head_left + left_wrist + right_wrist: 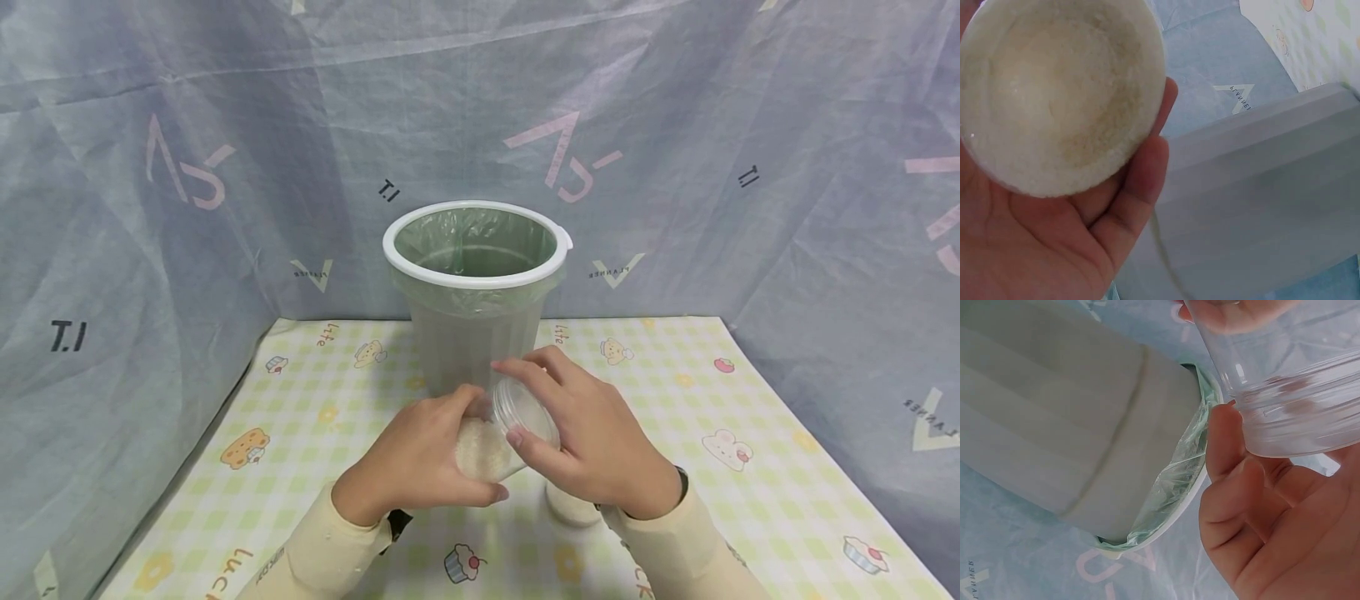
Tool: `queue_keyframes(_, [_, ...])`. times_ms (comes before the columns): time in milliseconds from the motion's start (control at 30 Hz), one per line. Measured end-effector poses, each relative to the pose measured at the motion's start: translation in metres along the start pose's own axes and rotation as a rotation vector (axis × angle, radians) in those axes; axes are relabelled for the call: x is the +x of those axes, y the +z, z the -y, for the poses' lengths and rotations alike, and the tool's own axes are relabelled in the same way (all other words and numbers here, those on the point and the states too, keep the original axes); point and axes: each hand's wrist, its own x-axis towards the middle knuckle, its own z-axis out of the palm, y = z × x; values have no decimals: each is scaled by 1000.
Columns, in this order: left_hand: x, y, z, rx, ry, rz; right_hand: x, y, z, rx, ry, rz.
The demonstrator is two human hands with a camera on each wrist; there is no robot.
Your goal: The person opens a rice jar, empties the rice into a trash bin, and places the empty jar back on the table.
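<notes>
In the head view, a clear plastic jar is tilted between both hands above the table. Pale, rice-like grains lie in it; the left wrist view shows the jar's round base with whitish contents. My left hand grips the jar's body near the base, thumb and fingers around it. At the other end, my right hand holds the round, clear ridged top between thumb and fingers. From the right wrist, ridged rings show around the jar; whether a separate lid sits there is unclear.
A tall grey bin with a white rim and a green plastic liner stands behind the hands. Partly hidden under my right wrist, a round pale object rests on the checked tablecloth. Grey-blue cloth hangs around the table.
</notes>
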Motion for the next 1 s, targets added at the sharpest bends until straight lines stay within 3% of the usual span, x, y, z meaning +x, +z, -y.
queue_keyframes(1000, [-1, -3, 2, -7, -1, 0, 1, -5, 2, 67, -109, 20])
